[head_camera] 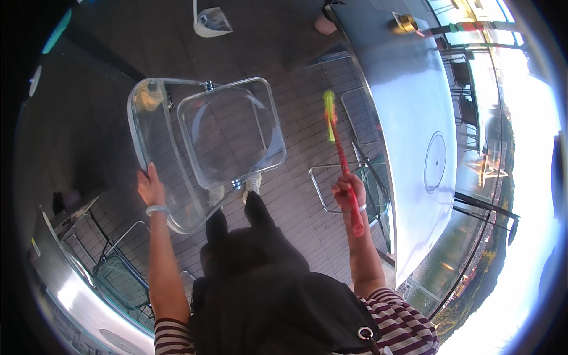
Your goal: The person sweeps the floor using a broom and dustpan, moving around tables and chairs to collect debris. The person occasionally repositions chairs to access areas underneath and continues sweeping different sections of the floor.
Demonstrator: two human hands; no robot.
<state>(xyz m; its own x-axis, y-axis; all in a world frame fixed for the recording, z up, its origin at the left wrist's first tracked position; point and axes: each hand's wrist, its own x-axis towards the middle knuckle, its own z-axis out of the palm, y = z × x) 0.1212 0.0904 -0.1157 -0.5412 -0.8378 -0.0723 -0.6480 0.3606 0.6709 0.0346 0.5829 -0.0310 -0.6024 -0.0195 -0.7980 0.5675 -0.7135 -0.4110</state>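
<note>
A clear plastic chair with a tubular metal frame (233,133) stands on the floor in front of me. My left hand (151,186) grips the rim of its backrest (153,133), the thumb lying along the edge. In my right hand (349,191) is a long red-handled brush (339,148), held up beside the chair. Its bristle end (329,113) is bright yellow-green with some orange, and it points away from me, touching nothing visible. Part of my shoes shows through and beside the chair.
A pale metal-topped table (404,102) runs along the right, with a metal-framed chair (317,188) tucked partly beneath it. Another shiny table (84,293) and chair (117,275) stand at lower left. A white long-handled dustpan (212,23) rests on the dark plank floor (306,146) ahead.
</note>
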